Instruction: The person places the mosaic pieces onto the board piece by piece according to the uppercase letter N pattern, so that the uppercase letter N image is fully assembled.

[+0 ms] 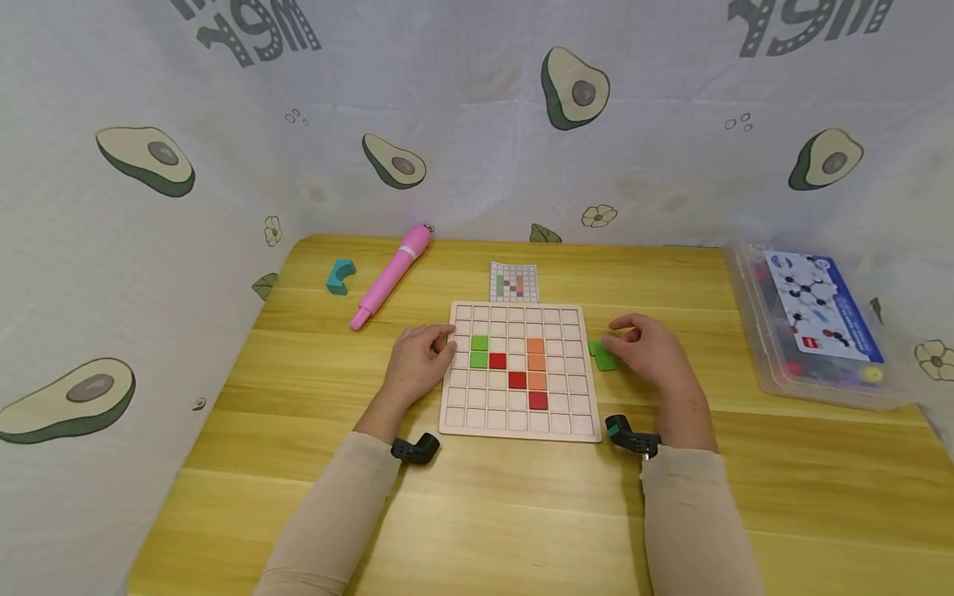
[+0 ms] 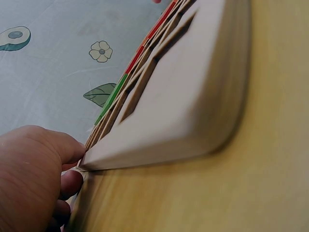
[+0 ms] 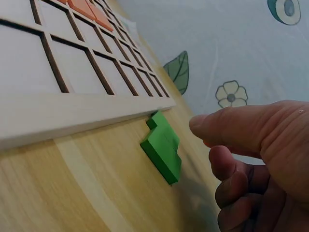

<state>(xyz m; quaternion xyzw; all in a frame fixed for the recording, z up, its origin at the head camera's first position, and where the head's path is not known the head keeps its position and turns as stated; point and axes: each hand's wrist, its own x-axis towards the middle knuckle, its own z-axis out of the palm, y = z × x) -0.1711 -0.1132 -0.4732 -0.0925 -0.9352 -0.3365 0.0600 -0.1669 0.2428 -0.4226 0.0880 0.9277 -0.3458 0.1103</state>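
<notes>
A wooden grid board (image 1: 477, 424) lies on the table, holding two green tiles (image 1: 479, 343), three red tiles (image 1: 517, 380) and three orange tiles (image 1: 536, 362). My left hand (image 1: 416, 360) rests at the board's left edge; in the left wrist view the thumb (image 2: 67, 147) touches that edge. Loose green tiles (image 3: 163, 147) lie overlapping or side by side, close to the board's right edge. Over them hovers my right hand (image 1: 652, 352), thumb and index finger apart, other fingers curled in. No tile shows clearly between those fingers.
Behind the board lies a small printed grid card (image 1: 514, 282). Farther left are a pink pen-shaped stick (image 1: 391, 277) and a teal arch block (image 1: 340, 276). A clear plastic box (image 1: 820, 319) with colourful contents stands at the right. Avocado-print cloth (image 1: 477, 165) hangs behind.
</notes>
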